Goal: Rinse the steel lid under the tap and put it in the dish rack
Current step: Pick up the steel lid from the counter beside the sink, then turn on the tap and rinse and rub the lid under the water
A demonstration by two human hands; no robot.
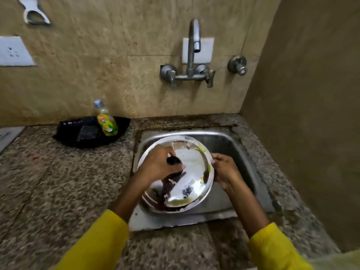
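The round steel lid (191, 170) is held tilted over the steel sink (243, 152), its shiny face smeared with white foam and yellow-green bits. My left hand (159, 164) is closed around the black knob at the lid's centre-left. My right hand (224, 170) pinches the lid's right rim. The tap (193, 47) on the wall above the sink has no water coming out of it. No dish rack is in view.
A black tray (85, 133) left of the sink holds a yellow dish-soap bottle (107, 121) and a dark scrub pad (87, 132). Speckled granite counter (58, 182) surrounds the sink. A separate valve (237, 65) sits right of the tap. A wall stands close on the right.
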